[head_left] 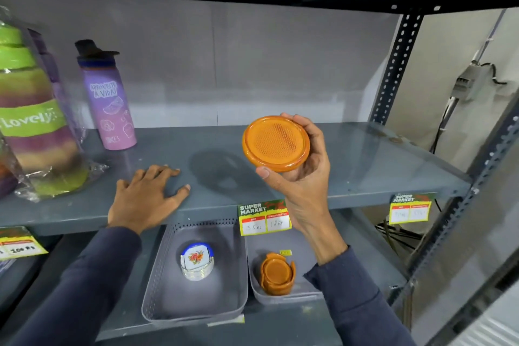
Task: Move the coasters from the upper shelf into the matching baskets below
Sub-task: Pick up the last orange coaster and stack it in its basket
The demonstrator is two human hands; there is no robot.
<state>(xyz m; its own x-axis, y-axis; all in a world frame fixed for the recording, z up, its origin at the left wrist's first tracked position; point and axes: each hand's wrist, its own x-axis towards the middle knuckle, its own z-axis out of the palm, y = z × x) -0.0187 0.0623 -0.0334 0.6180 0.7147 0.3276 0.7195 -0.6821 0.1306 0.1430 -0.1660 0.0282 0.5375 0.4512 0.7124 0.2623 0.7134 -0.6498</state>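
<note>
My right hand (302, 177) grips a round orange coaster (276, 143), tilted up above the upper shelf (365, 166) so its meshed face points at me. My left hand (146, 194) lies flat on that shelf near its front edge, fingers spread, holding nothing. On the shelf below stand two grey baskets. The left basket (168, 303) holds a white stack of coasters (197, 261) with a flower print and a blue rim. The right basket (254, 278) holds an orange coaster set (277, 274) in its holder.
A purple bottle (112, 101) and a wrapped green and purple stack (33, 121) stand at the upper shelf's left. Price tags (264, 218) hang from its front edge. A perforated upright (393, 70) bounds the right side, with cables and a wall box (471, 81) beyond.
</note>
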